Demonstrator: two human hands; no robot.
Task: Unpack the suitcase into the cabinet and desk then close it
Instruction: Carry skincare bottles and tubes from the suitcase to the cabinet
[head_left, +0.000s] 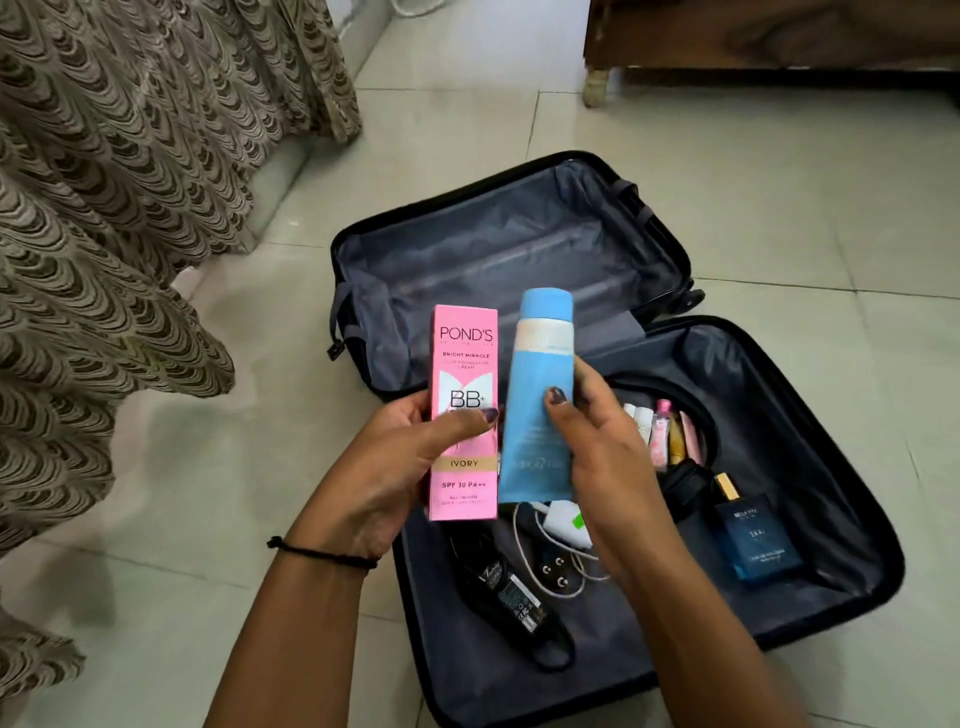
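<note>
Your suitcase (779, 364) lies open on the floor, its far half at twelve o'clock bare. Your left hand (395, 467) pinches the pink carton (464, 410) upright and your right hand (608, 457) wraps the blue tube (540, 395), likely both lifted for carrying. At five o'clock the near half holds a perfume box (756, 540), charger (563, 525), black bottle (506, 587) and a pouch (685, 483) of small bottles.

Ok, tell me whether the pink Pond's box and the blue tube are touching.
Cannot tell. In the head view the pink Pond's box and the blue tube sit side by side, edges close together, with no plain gap or contact.
</note>
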